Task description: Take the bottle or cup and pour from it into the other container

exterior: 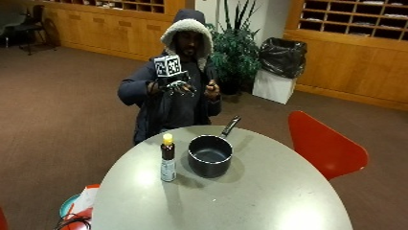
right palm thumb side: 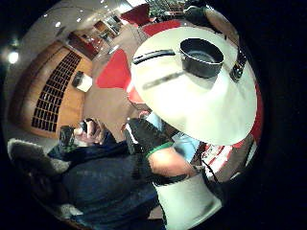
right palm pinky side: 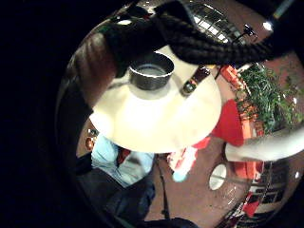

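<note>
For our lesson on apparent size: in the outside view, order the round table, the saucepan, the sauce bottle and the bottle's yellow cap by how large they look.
Largest to smallest:
1. round table
2. saucepan
3. sauce bottle
4. yellow cap

All stand close together, so nearness hardly distorts this order.

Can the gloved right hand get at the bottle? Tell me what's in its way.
Probably yes. The gloved right hand is raised at chest height, holding nothing, and the bottle stands upright beside the saucepan, apart from it, with nothing between it and the person.
</note>
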Demonstrator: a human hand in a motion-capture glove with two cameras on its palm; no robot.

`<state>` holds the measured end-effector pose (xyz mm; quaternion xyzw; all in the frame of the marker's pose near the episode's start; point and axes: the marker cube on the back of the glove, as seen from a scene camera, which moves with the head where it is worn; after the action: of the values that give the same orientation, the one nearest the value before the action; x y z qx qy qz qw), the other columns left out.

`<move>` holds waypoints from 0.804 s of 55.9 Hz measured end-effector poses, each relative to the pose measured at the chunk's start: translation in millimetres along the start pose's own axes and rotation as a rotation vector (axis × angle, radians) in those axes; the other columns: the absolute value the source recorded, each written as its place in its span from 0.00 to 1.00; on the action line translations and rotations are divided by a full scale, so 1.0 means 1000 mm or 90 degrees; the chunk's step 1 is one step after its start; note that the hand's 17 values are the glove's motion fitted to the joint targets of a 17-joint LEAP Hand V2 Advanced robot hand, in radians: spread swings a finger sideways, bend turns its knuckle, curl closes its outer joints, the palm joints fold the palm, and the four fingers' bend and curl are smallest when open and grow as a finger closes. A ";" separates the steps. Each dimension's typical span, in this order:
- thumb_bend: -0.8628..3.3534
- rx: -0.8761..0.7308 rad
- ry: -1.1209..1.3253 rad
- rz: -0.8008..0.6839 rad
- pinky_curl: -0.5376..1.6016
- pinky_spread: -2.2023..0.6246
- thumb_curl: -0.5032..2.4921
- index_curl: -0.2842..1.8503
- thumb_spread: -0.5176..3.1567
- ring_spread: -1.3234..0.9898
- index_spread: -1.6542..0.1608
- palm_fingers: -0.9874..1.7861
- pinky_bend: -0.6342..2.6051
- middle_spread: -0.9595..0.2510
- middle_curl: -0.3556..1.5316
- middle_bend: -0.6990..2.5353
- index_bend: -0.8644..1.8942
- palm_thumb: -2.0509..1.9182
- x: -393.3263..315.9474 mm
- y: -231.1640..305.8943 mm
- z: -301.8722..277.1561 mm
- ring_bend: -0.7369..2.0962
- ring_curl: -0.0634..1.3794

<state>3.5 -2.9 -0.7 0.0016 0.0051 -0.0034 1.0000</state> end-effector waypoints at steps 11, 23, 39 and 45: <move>0.22 -0.011 -0.002 0.011 0.33 0.89 0.22 0.23 0.35 0.64 0.72 0.55 0.29 0.77 0.28 0.32 0.40 0.59 0.005 0.005 -0.002 0.33 0.13; 0.20 0.015 0.019 0.204 0.36 0.90 0.24 0.26 0.39 0.65 0.70 0.55 0.28 0.77 0.31 0.31 0.38 0.60 0.064 0.012 0.003 0.32 0.15; 0.20 -0.015 -0.079 0.234 0.39 0.91 0.26 0.26 0.39 0.66 0.71 0.51 0.30 0.80 0.34 0.30 0.36 0.60 0.191 -0.006 0.045 0.33 0.17; 0.20 0.036 -0.154 0.281 0.40 0.91 0.27 0.25 0.38 0.66 0.72 0.50 0.32 0.82 0.35 0.30 0.35 0.60 0.229 -0.026 0.083 0.33 0.17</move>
<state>233.2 -30.5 80.3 0.0303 -0.1153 0.2149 0.9693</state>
